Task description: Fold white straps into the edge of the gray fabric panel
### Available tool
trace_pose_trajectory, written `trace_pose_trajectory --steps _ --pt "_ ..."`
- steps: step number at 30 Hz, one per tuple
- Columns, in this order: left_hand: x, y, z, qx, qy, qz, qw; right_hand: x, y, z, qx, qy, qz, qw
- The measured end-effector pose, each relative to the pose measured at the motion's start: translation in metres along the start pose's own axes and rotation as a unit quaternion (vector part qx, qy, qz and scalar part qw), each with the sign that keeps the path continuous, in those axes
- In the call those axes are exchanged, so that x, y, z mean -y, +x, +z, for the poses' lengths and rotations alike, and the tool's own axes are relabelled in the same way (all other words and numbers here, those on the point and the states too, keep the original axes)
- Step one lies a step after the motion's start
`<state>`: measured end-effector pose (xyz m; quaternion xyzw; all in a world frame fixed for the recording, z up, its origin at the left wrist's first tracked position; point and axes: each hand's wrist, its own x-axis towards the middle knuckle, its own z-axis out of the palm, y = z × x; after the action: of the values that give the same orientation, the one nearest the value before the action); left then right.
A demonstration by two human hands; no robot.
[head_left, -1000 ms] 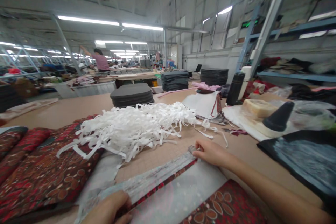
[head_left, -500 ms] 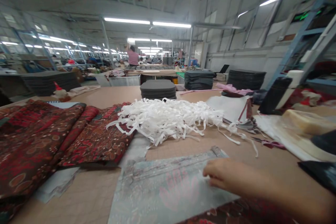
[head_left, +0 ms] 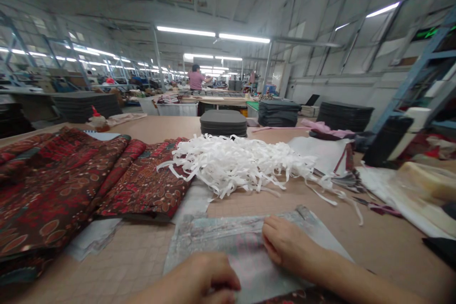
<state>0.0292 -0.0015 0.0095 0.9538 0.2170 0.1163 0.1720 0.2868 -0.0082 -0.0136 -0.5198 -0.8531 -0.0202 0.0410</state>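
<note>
While half a second ago only the right hand (head_left: 287, 246) lay on the pale sheet (head_left: 245, 235), I now see the left hand (head_left: 204, 278) on its near edge too, fingers curled and pressing (so I judge it is being held flat). The right hand rests loosely spread. The sheet's long axis runs left to right on the worktop (head_left: 142, 256). Beyond lie white strips (head_left: 238, 161) and red patterned fabric (head_left: 71, 185).
</note>
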Motion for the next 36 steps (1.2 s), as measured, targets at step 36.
trace_pose_trajectory --steps 36 --pt "0.022 0.014 0.033 -0.027 0.238 0.063 0.969 -0.018 -0.017 -0.051 0.160 -0.041 0.065 0.984"
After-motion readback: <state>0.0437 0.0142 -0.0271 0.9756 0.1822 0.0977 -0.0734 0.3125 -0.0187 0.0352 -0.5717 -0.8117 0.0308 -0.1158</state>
